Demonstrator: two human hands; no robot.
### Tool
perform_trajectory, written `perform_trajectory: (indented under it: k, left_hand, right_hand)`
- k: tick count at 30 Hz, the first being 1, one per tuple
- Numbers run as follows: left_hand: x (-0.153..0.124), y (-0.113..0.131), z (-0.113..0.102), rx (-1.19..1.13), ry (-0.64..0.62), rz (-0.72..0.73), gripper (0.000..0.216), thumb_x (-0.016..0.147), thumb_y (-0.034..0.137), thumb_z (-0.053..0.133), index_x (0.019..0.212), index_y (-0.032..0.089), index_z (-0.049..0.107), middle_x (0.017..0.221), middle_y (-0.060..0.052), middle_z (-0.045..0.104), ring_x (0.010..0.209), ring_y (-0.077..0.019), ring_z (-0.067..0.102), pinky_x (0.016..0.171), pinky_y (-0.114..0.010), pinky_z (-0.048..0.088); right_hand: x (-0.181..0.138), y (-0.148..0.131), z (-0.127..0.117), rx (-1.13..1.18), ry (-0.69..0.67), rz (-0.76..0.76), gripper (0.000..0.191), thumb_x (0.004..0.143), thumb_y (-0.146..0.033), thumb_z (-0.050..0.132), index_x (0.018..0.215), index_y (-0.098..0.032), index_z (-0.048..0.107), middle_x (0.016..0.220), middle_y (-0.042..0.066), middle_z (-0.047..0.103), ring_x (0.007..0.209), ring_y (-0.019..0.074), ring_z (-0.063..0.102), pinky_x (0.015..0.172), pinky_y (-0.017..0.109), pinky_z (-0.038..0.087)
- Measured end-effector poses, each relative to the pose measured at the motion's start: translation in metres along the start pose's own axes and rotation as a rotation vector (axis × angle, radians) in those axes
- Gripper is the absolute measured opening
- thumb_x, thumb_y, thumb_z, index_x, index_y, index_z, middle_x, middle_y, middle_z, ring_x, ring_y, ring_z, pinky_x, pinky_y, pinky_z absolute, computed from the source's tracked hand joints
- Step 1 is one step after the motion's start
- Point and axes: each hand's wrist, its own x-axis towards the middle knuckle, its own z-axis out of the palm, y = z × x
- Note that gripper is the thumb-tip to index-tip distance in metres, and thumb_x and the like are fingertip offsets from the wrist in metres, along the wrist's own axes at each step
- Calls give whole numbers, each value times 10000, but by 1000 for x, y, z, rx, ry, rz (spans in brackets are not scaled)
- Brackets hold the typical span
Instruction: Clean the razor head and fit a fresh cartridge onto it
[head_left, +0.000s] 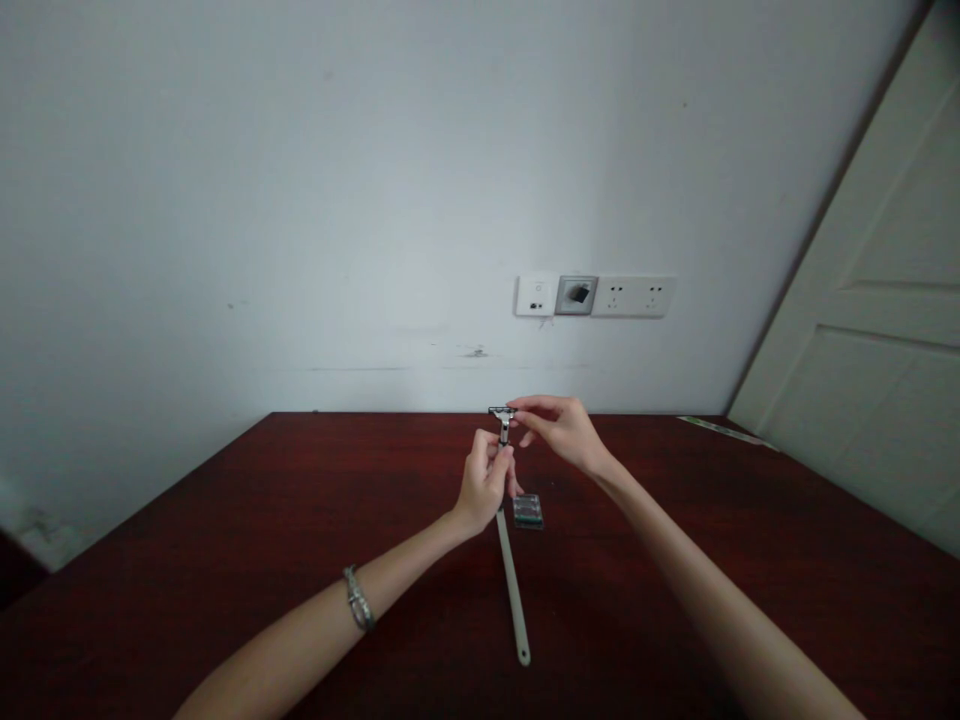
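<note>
My left hand point(486, 482) is closed round the handle of a razor point(505, 428), which stands upright with its head on top. At the right end of the razor's head, my right hand point(561, 428) pinches with thumb and fingertips. A long pale stick point(513, 590) with a hole in its near end runs from below my left hand toward me. Whether it joins the razor is hidden by the hand. Just right of my left hand, a small clear plastic case point(528, 511) with a dark green part lies on the table.
The dark red wooden table point(300, 520) meets a pale wall at its back edge. Wall sockets point(634, 297) are mounted above it. A thin patterned strip point(727, 432) lies at the back right, near a white panelled door point(885, 300).
</note>
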Motion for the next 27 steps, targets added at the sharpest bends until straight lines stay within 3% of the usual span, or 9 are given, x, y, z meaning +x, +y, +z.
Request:
perform_trajectory:
  k: [27]
  left_hand:
    - [-4, 4, 5, -40, 5, -40, 224, 906, 406, 428, 883, 210, 322, 585, 106, 455, 368, -57, 483, 442, -213, 472]
  right_hand:
    - [0, 3, 5, 95, -10, -19, 250, 662, -332, 727, 807, -130, 701, 667, 43, 693, 607, 158, 661, 623, 322, 592]
